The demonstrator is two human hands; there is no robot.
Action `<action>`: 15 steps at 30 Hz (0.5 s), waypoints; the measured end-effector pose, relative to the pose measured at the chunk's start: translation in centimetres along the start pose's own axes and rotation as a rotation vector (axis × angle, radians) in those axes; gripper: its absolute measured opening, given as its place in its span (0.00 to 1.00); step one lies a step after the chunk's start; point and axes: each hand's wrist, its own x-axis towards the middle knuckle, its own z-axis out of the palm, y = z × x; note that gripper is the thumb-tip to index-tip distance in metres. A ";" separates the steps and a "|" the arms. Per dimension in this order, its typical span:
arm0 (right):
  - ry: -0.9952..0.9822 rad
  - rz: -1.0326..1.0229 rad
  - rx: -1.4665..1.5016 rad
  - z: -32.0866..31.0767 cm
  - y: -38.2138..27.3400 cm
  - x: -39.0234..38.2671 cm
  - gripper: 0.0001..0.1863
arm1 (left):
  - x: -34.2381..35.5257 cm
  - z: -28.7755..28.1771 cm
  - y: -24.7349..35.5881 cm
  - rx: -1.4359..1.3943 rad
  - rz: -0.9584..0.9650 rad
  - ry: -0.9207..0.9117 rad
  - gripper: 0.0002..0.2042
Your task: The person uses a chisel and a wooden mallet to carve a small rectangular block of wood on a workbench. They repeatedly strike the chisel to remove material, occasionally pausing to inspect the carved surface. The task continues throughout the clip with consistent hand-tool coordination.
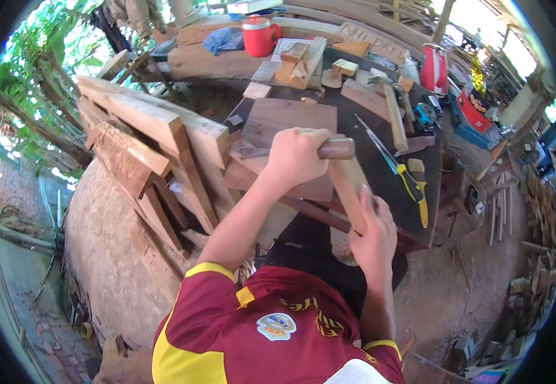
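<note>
My left hand [297, 155] is closed around a tool with a round brown wooden handle [339, 148]; a grey metal blade [245, 151] sticks out to the left of the fist. My right hand [374, 238] grips the lower end of a light wooden slat [347, 182], which leans up toward the tool handle and meets it just below the fist. Both hands are over the near edge of a dark workbench [380, 163], above a brown board [287, 118] lying on it.
A hand saw with a yellow-black handle [412, 185] and a hammer [391, 109] lie on the bench to the right. Wooden blocks, a red jug [259, 35] and a red flask [435, 67] stand at the back. Stacked planks [143, 137] lean at left over dirt ground.
</note>
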 end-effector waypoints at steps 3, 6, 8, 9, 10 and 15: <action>-0.046 -0.084 -0.125 0.2 -0.7 3.6 0.40 | 0.2 -0.2 0.2 0.005 0.017 0.014 0.08; -0.101 -0.125 -0.203 0.7 -1.0 7.2 0.33 | 0.7 -0.3 0.3 0.008 0.021 -0.013 0.07; -0.043 -0.217 -0.207 2.3 -1.0 8.2 0.28 | 0.8 0.0 0.0 0.018 0.015 -0.024 0.08; 0.039 -0.296 -0.202 3.1 -1.0 8.5 0.26 | 0.9 0.1 -0.1 0.025 0.010 -0.029 0.08; 0.123 -0.382 -0.197 3.8 -1.3 9.1 0.24 | 1.0 0.2 -0.3 0.002 0.001 -0.023 0.09; 0.112 -0.422 0.191 6.8 -4.1 8.4 0.22 | 0.9 -0.1 -0.1 -0.071 -0.028 -0.037 0.09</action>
